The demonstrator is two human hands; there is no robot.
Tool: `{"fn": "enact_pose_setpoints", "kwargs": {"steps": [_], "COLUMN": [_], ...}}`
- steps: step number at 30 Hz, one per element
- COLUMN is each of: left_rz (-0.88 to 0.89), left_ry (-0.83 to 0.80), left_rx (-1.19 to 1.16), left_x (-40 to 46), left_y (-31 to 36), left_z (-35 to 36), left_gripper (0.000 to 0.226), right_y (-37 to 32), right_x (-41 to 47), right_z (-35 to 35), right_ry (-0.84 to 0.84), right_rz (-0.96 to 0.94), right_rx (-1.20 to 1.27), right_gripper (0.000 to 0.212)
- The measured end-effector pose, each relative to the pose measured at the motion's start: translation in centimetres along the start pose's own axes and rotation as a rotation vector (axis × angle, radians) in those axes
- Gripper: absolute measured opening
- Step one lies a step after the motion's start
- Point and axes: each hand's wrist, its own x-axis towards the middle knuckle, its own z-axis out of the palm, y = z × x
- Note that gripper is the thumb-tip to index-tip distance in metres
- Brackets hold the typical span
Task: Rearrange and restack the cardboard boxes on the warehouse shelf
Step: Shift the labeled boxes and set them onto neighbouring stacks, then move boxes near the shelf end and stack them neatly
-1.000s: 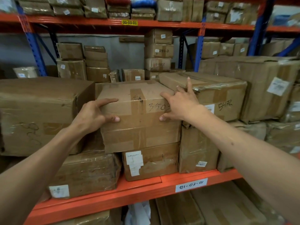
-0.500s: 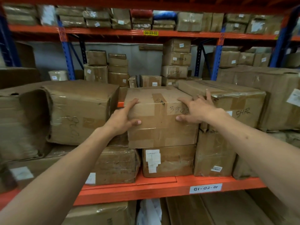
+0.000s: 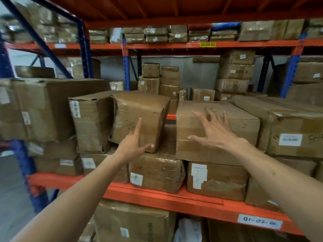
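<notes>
Orange shelf (image 3: 157, 198) boxes: left hand (image 3: 132, 145), fingers spread, touches tilted box (image 3: 139, 116); right hand (image 3: 213, 130) splayed at three o'clock over taped box (image 3: 236, 137).

Yellow tag (image 3: 207, 44) on the upper orange beam (image 3: 174, 45) reads "00-03-01"; well below it, a white label (image 3: 259, 223) on the lower front beam (image 3: 157, 198) shows "01-02-0", handwritten, its end blurred

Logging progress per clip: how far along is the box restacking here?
Done: the taped box sits squared on the lower labelled box. In hand: the left hand touches the front of the tilted box, thumb at its lower edge; the right hand is spread open at the taped box. Left: levelling that tilted box and the dented one beside it.
</notes>
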Motion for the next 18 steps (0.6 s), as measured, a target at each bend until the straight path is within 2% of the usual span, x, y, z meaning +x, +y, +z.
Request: {"fn": "enact_pose_setpoints", "kwargs": {"steps": [5,10,14,18], "left_rz": [-0.111,-0.262,-0.377,-0.392], "left_ry": [0.067,0.028,-0.049,-0.11], "left_rx": [-0.132,-0.209,-0.382,-0.568], "left_x": [0.2,1.8,3.3,5.1], "left_y": [-3.9,-7.5,-10.2,-12.5], "left_z": [-2.8,-3.7,-3.4,-3.1], "left_gripper": [0.117,0.127,0.137,0.146], "right_y": [-5.6,-11.3,-16.7,-22.1], "right_x": [4.0,8.7,12.8,16.8], "right_z": [-2.0,-2.4,-1.5,-0.5], "right_ry": [-0.024,-0.066,-0.133,-0.147], "right_rz": [-0.105,-0.143,-0.071,0.055], "right_rx": [0.075,0.063,0.106,0.104], "right_gripper": [0.098,0.102,0.103,0.106]}}
